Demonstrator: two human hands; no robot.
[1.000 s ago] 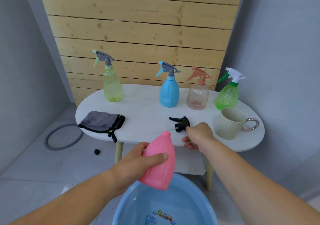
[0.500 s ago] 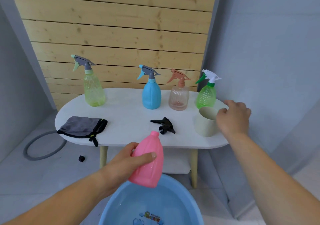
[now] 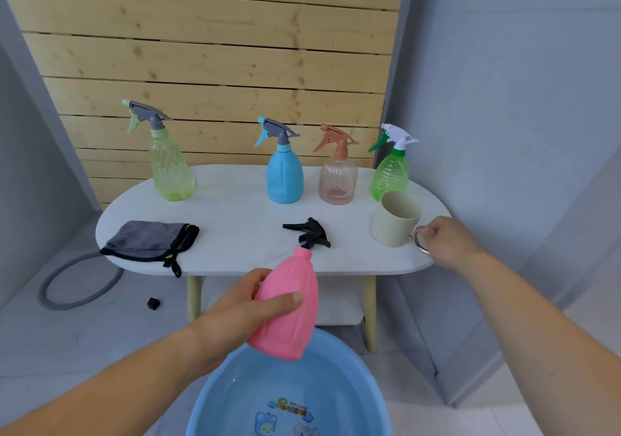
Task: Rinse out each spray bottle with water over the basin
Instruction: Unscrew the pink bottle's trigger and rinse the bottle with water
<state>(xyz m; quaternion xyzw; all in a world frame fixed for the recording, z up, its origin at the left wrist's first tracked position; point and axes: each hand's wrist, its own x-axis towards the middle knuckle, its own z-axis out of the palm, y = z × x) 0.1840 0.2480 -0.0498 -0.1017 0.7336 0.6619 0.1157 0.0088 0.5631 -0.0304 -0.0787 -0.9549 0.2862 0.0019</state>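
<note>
My left hand (image 3: 247, 313) grips a pink bottle (image 3: 292, 314) with its top off, tilted over the blue basin (image 3: 366, 382). Its black spray head (image 3: 309, 233) lies on the white table (image 3: 235, 220). My right hand (image 3: 448, 245) holds the metal ring handle of a cream mug (image 3: 395, 219) standing at the table's right end. Along the back stand a yellow-green spray bottle (image 3: 169, 166), a blue one (image 3: 284, 173), a clear peach one (image 3: 337, 175) and a green one (image 3: 391, 170).
A grey cloth (image 3: 148, 240) lies at the table's left front. A grey hose ring (image 3: 79, 286) and a small black cap (image 3: 153, 303) lie on the floor to the left. A wooden slat wall stands behind the table, a grey wall to the right.
My right hand left the black spray head, swung right past the mug and now holds the mug's handle. The pink bottle stays in my left hand.
</note>
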